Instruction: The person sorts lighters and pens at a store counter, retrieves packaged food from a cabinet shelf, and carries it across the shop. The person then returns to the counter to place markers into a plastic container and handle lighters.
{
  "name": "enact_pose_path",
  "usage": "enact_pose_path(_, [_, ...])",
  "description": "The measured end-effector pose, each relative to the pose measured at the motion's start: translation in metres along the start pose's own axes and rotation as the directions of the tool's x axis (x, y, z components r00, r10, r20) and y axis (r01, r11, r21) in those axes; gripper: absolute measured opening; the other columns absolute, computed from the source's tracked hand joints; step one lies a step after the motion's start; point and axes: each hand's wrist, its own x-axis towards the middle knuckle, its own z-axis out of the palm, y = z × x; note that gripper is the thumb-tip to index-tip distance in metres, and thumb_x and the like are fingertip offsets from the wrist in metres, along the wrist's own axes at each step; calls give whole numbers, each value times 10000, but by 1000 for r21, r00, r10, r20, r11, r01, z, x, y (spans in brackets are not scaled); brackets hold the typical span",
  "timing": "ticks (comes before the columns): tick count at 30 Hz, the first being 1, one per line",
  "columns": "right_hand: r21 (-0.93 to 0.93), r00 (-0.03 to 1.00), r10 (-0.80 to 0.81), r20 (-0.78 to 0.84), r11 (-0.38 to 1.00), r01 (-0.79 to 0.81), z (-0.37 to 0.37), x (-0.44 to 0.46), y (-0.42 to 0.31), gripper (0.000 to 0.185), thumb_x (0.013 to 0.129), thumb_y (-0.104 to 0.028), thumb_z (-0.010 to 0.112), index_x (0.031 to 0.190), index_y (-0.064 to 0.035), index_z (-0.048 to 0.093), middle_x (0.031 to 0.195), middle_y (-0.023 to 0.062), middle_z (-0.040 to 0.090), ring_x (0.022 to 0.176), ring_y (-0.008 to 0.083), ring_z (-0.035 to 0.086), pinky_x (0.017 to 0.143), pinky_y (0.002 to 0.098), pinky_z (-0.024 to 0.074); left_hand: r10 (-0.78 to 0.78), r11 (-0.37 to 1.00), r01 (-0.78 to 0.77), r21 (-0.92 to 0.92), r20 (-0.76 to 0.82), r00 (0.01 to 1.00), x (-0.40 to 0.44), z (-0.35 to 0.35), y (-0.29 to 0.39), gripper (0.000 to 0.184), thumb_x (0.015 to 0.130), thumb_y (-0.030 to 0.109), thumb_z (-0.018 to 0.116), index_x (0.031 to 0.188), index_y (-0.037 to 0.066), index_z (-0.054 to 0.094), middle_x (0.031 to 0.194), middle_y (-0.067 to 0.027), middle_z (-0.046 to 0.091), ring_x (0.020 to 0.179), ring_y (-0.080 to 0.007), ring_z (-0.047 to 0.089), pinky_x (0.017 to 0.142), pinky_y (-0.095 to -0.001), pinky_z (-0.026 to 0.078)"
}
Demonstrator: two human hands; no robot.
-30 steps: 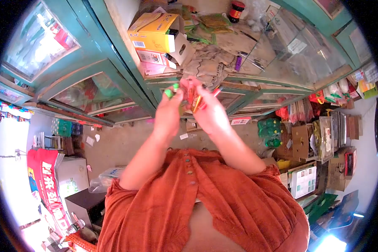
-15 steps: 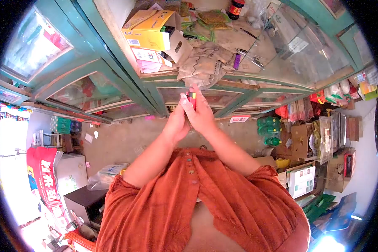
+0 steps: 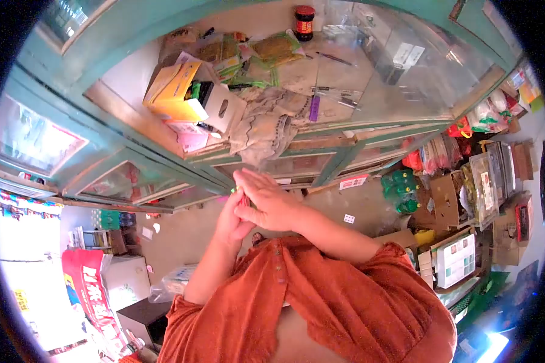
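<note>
My left hand [image 3: 229, 221] and my right hand [image 3: 267, 201] are pressed together in front of the orange-red shirt [image 3: 321, 278]. The right hand's fingers lie over the top of the left, closing around small things held between the palms. Only a bright green tip [image 3: 232, 190] shows at the left fingers; the rest is hidden. Just beyond the hands, a crumpled beige cloth [image 3: 261, 130] hangs over the front edge of the open cabinet shelf [image 3: 339, 75].
On the shelf are a yellow box [image 3: 174, 91], a red-capped jar [image 3: 304, 24], pens [image 3: 339, 94], a purple item [image 3: 315, 107] and flat packets [image 3: 275, 45]. Green bottles [image 3: 401, 190] and cardboard boxes [image 3: 447, 199] stand at right. A dark box [image 3: 142, 320] sits lower left.
Both hands have come down and left, nearer the body. The right hand has folded over the small red and black things that showed between the fingers. The view has also shifted.
</note>
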Motion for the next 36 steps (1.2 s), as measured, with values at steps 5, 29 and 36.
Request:
enact_pose_path(5, [318, 995, -22, -101, 947, 53, -45, 8, 3, 524, 952, -273, 549, 1387, -6, 431, 1402, 214, 454, 1336, 329, 415, 1100, 402, 324, -19, 997, 27, -77, 98, 995, -16, -26, 4, 430, 885, 311, 649, 1251, 122, 527, 1132, -94, 606, 954, -222, 585, 789, -393, 501])
enact_pose_path(29, [-419, 857, 209, -471, 802, -426, -86, 221, 109, 277, 829, -151, 564, 1071, -96, 685, 1060, 158, 662, 1006, 328, 621, 856, 431, 514, -167, 885, 15, 465, 288, 943, 23, -25, 152, 368, 751, 72, 700, 1077, 57, 529, 801, -82, 571, 657, -175, 567, 599, -304, 463])
enact_pose_path(36, [129, 895, 165, -414, 984, -121, -83, 201, 50, 435, 823, -216, 678, 1228, -86, 586, 1006, 113, 675, 965, 224, 641, 801, 366, 515, -119, 842, -17, 539, 217, 969, 36, -24, 174, 343, 761, 57, 698, 1054, 59, 520, 844, -54, 585, 700, -155, 586, 640, -264, 473])
